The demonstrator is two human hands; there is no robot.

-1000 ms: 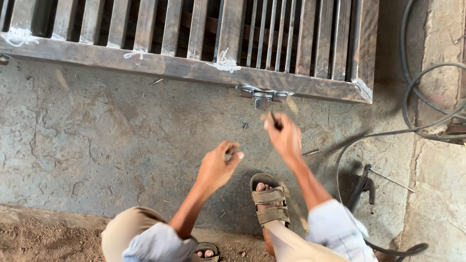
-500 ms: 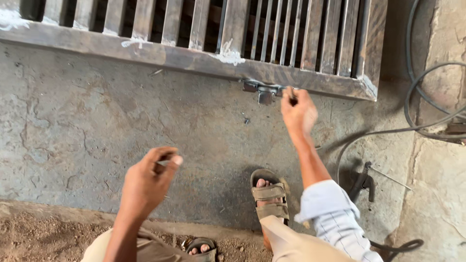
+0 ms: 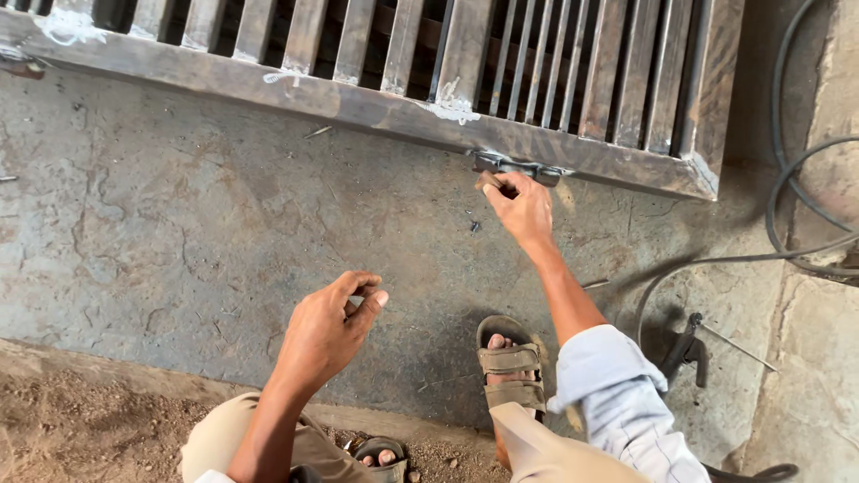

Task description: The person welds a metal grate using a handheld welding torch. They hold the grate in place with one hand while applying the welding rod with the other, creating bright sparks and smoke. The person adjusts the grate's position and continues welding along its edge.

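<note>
Two bare hands work over a concrete floor [image 3: 179, 233], well apart from each other. The right hand [image 3: 522, 204] reaches forward to the lower rail of a metal gate [image 3: 376, 103] lying flat, its fingers closed on a small brown piece [image 3: 488, 181] that it presses against a grey hinge [image 3: 519, 166] fixed to that rail. The piece is mostly hidden by the fingers, so its kind cannot be told. The left hand [image 3: 329, 329] hangs above the floor nearer the body, fingers curled, with thumb and forefinger pinched on a small pale object [image 3: 355, 302], too small to identify.

Below the right forearm, a foot in a tan sandal [image 3: 510, 367] rests on the concrete; a second sandal [image 3: 380, 452] shows at the bottom edge, by the strip of dirt [image 3: 80, 429]. The right sleeve [image 3: 608, 376] is light blue and rolled up.

To the right, a dark electrode holder [image 3: 684, 349] with a thin rod [image 3: 734, 344] lies on the floor, and grey cables [image 3: 787, 206] loop past the gate's corner. White weld marks dot the gate's rail.
</note>
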